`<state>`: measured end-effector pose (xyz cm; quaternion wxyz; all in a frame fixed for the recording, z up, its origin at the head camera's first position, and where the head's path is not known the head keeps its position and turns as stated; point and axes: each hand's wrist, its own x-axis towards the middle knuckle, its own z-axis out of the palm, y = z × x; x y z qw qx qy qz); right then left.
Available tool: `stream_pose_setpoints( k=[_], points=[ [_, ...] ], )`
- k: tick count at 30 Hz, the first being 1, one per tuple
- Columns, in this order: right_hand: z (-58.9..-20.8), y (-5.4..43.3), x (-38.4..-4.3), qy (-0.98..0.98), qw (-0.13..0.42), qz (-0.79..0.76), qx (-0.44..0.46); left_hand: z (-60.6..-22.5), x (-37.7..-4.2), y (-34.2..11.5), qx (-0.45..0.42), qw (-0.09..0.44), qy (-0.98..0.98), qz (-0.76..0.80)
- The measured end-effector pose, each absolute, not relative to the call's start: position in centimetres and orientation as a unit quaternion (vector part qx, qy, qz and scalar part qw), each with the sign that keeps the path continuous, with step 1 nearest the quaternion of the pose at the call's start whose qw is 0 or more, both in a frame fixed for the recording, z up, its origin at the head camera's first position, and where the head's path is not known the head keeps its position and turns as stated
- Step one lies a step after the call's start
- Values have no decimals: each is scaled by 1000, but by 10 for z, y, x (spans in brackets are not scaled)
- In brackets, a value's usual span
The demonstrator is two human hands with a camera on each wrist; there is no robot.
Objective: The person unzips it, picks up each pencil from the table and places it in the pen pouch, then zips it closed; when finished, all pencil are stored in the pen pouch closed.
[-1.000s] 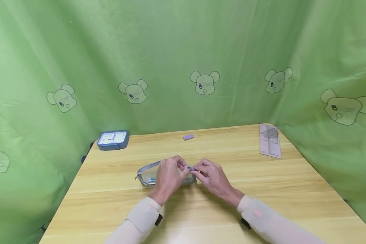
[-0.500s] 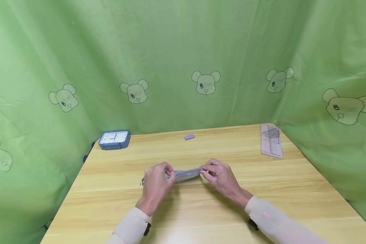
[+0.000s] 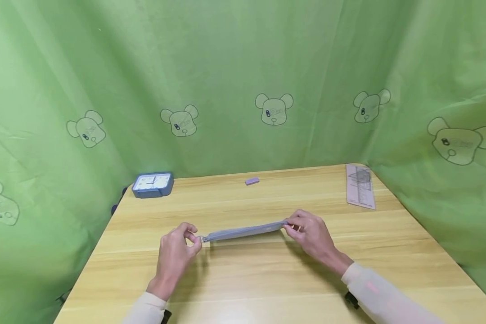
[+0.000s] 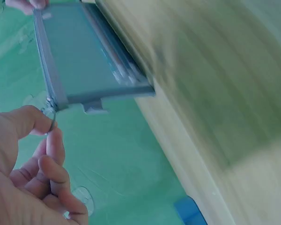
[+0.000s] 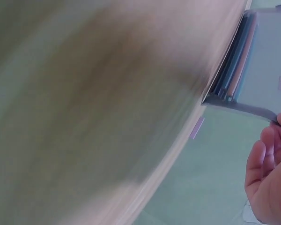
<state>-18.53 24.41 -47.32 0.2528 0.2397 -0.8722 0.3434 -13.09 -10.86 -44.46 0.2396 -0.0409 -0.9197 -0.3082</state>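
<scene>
A translucent grey-blue zippered pencil case [image 3: 243,231] stands upright on the table between the two hands, its zip edge on top. Several pens [image 4: 114,54] lie along its bottom, seen through the side in both wrist views. At the case's left upper corner, my left hand [image 3: 174,254] pinches the zipper pull [image 4: 53,119] between thumb and forefinger. The zip looks closed along its length. My right hand [image 3: 312,234] pinches the opposite upper corner, thumb against curled forefinger.
A blue alarm clock [image 3: 152,185] stands at the table's back left. A purple eraser [image 3: 252,181] lies near the back edge. At the back right are a pink sheet and clear rulers [image 3: 359,186]. Green curtains [image 3: 227,67] surround the wooden table [image 3: 251,288].
My left hand has travelled left along the top of the case with the zipper pull, and the opening has closed. The right hand has shifted a little to the right, holding its corner.
</scene>
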Motion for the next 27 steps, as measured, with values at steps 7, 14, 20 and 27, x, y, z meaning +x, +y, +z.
stream_pose_setpoints(
  k=[7, 14, 20, 27],
  points=[
    [-477, 249, -183, -878, 234, 334, 253, -448, -141, -120, -42, 221, -920, -320],
    [-479, 245, -170, -884, 218, 316, 265, -448, -150, -129, -39, 212, -926, -311],
    [-473, 227, -149, -872, 226, 295, 318, -446, -172, -142, -39, 207, -936, -282],
    [-470, 184, -119, -849, 240, 232, 410, -445, -200, -160, -12, 161, -951, -265]
  ],
)
